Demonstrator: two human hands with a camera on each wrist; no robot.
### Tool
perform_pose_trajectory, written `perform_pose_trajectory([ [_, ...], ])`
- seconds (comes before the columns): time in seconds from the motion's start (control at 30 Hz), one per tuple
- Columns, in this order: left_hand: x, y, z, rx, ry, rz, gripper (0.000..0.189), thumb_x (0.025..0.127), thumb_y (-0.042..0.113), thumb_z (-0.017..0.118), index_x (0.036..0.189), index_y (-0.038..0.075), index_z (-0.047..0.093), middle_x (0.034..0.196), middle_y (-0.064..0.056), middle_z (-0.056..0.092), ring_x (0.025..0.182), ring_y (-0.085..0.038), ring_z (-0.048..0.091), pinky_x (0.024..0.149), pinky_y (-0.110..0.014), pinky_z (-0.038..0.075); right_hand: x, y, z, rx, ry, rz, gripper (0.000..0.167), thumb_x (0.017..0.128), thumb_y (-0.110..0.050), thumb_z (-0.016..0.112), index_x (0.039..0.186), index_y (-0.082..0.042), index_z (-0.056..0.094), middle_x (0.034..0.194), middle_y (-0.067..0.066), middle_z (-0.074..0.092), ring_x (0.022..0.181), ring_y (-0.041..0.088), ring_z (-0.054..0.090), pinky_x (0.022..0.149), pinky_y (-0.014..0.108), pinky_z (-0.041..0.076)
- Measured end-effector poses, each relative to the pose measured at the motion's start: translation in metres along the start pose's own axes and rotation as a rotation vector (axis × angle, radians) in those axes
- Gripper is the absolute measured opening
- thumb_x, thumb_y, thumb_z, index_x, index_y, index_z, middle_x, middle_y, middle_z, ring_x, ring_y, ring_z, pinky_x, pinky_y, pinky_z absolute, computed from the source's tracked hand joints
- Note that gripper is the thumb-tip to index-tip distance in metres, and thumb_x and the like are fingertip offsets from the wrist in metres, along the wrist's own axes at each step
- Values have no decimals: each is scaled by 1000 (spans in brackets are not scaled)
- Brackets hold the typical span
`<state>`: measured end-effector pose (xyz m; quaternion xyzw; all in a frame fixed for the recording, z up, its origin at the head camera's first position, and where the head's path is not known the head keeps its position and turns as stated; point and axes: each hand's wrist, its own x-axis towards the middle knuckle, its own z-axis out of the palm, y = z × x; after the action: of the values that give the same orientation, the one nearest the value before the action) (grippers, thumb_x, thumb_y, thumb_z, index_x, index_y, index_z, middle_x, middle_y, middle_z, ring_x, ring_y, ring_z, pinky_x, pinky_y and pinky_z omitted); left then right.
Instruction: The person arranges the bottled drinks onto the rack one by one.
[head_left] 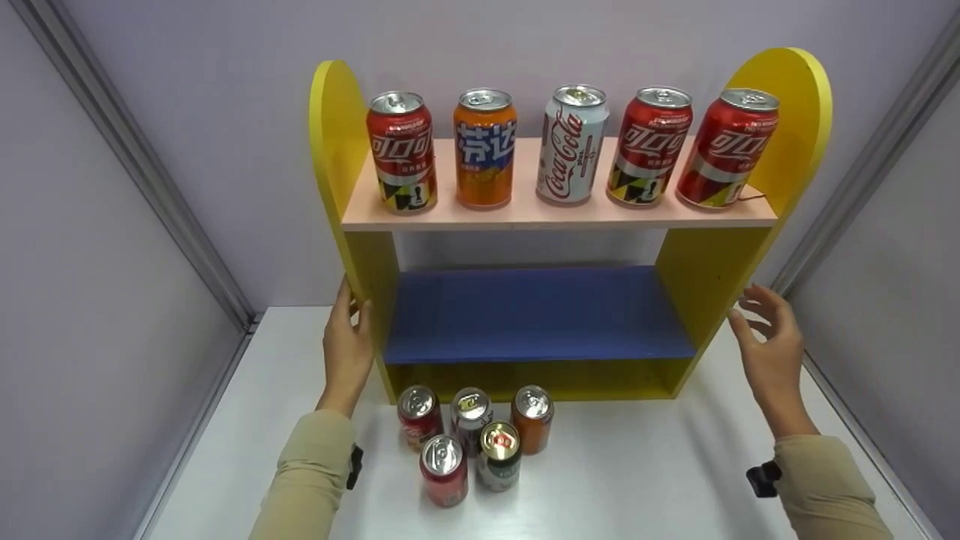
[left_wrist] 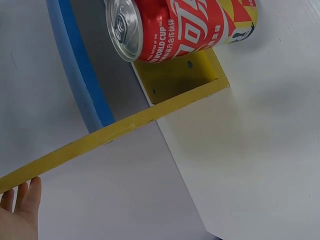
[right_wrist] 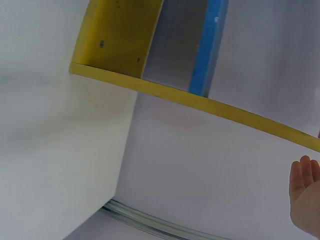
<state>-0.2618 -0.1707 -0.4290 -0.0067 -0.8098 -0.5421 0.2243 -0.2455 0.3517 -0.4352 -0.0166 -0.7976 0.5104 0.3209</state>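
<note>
A yellow-sided shelf unit (head_left: 361, 285) stands on the white table, with a pink upper board (head_left: 525, 215) and a blue lower board (head_left: 540, 315). Against the outside of its left panel rests my left hand (head_left: 349, 352), fingertips touching the wood in the left wrist view. My right hand (head_left: 771, 356) is beside the right panel, fingers loosely bent and holding nothing; a small gap shows in the right wrist view. On the pink board stand a red cola can (head_left: 403, 154), an orange soda can (head_left: 485, 150), a white cola can (head_left: 571, 146) and two more red cans (head_left: 651, 146).
Several cans are grouped on the table before the shelf's left half: red cans (head_left: 444, 471), a silver can (head_left: 471, 420), a green can (head_left: 499, 457) and an orange can (head_left: 532, 420). Pale walls (head_left: 97, 300) enclose the table on the left, right and back.
</note>
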Motion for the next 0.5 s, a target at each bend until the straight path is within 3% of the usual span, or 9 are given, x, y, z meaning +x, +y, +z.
perform_pose_trajectory([
  [0.27,2,-1,-1,17,12,13,55,105,11,48,156,13,30,146,-16,45,129,-36,48,100,-48,48,0,21,20,-41,-61,81,52,99,-20,63,145,-5,44,133,7,52,118,10,49,91,16,43],
  [0.5,-1,-3,-3,10,10,-5,51,105,13,50,153,10,34,143,-16,48,127,-33,49,100,-45,49,1,9,29,27,-35,134,46,103,-22,55,144,-4,45,136,11,52,124,18,50,98,27,44],
])
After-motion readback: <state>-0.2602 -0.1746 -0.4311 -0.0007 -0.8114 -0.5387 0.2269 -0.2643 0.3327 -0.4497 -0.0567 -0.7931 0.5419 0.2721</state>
